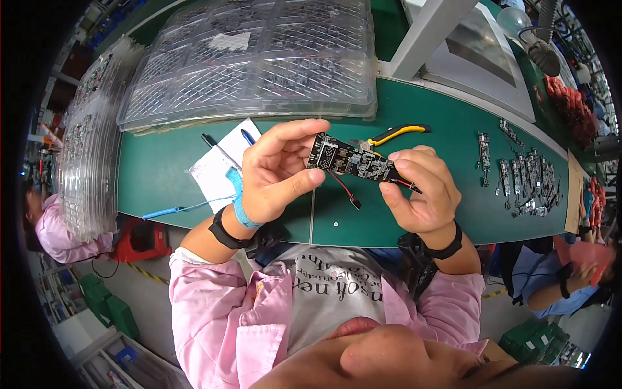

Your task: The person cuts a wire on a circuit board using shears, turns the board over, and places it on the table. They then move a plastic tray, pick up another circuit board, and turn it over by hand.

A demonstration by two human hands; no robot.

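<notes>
Between my two hands a black circuit board point(359, 160) is held above the green table, tilted down slightly to the right. Thumb and fingers of my left hand point(275, 168) pinch its left end. My right hand point(424, 188) grips the right end, where short red and black wires come off. Another red and black wire with a small connector point(354, 202) dangles below the board. Just behind it lie yellow-and-black pliers point(395, 133), partly hidden by the board. A blue wrist strap point(240, 202) with a cord is around my left wrist.
Stacked clear plastic trays point(253, 65) fill the back left, with more trays point(97, 136) at the left edge. Pens lie on white paper point(217, 170). Several circuit boards point(528, 181) are on the right. A grey metal post point(431, 35) rises behind. Other people sit on both sides.
</notes>
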